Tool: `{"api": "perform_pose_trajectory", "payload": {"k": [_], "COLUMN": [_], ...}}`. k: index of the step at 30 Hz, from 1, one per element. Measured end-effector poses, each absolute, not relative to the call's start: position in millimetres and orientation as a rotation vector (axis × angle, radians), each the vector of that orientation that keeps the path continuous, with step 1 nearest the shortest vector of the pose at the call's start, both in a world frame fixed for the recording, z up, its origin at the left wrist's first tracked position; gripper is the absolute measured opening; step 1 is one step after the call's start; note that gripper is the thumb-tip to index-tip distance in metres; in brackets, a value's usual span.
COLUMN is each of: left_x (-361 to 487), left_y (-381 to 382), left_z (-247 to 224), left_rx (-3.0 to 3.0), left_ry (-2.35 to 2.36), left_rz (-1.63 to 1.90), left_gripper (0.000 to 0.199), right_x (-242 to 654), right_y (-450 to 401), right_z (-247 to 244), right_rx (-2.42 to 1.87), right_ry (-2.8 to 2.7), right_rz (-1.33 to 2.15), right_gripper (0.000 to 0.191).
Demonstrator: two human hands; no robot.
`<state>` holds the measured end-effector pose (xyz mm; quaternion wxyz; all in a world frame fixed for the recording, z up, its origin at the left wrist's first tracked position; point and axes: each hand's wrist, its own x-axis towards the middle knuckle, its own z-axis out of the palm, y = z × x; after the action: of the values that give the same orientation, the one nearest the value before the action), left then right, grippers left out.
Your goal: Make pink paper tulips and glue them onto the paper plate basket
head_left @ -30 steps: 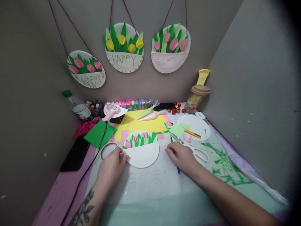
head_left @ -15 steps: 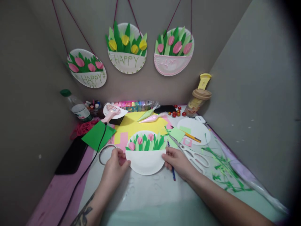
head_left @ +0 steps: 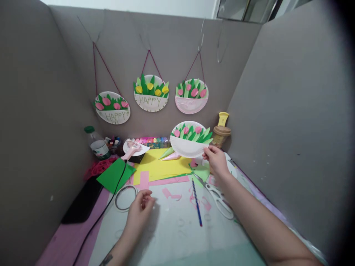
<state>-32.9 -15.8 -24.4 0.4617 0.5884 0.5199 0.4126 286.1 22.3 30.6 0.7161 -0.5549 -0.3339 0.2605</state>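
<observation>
My right hand (head_left: 216, 160) is raised and pinches the lower right edge of a paper plate basket (head_left: 188, 146). Pink tulips and green paper leaves rise from behind its plain white front half. My left hand (head_left: 142, 205) hovers low over the white table surface, its fingers loosely curled with a gap at the thumb and nothing visible in them. Close beside it lies a roll of tape (head_left: 126, 198). Below the raised plate are a blue pencil (head_left: 197, 203), white-handled scissors (head_left: 219, 201) and pink paper scraps (head_left: 172, 194).
Three finished plate baskets, one with yellow tulips (head_left: 151, 101), hang by cords on the grey wall. Behind lie yellow paper (head_left: 158, 166), piping bags (head_left: 172, 156) and a pink glue gun (head_left: 131, 151) with a trailing cord. A bottle (head_left: 98, 146) and green paper (head_left: 115, 177) are left.
My left hand has let go of the plate basket. The right hand has lifted it up and forward, toward the wall. The view has tilted up, showing the hooks and wall top.
</observation>
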Motion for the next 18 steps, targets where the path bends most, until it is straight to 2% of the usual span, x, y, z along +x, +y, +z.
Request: {"api": "perform_pose_trajectory", "payload": {"k": [9, 16, 18], "left_x": [-44, -51, -56], "left_y": [-12, -6, -3], "left_z": [-24, -19, -17], "left_rx": [1.584, 1.437, 1.471], "left_ry": [1.289, 1.474, 1.523], "left_rz": [1.022, 1.329, 1.314], "left_gripper": [0.030, 0.033, 0.031], "right_x": [265, 225, 219], "right_y": [27, -17, -28], "right_z": [35, 0, -11], "right_rx": [-1.211, -1.382, -1.440], "right_ry": [-0.822, -0.924, -0.916], "right_rz": [0.709, 1.219, 1.311], "right_gripper": [0.023, 0.022, 0.021]}}
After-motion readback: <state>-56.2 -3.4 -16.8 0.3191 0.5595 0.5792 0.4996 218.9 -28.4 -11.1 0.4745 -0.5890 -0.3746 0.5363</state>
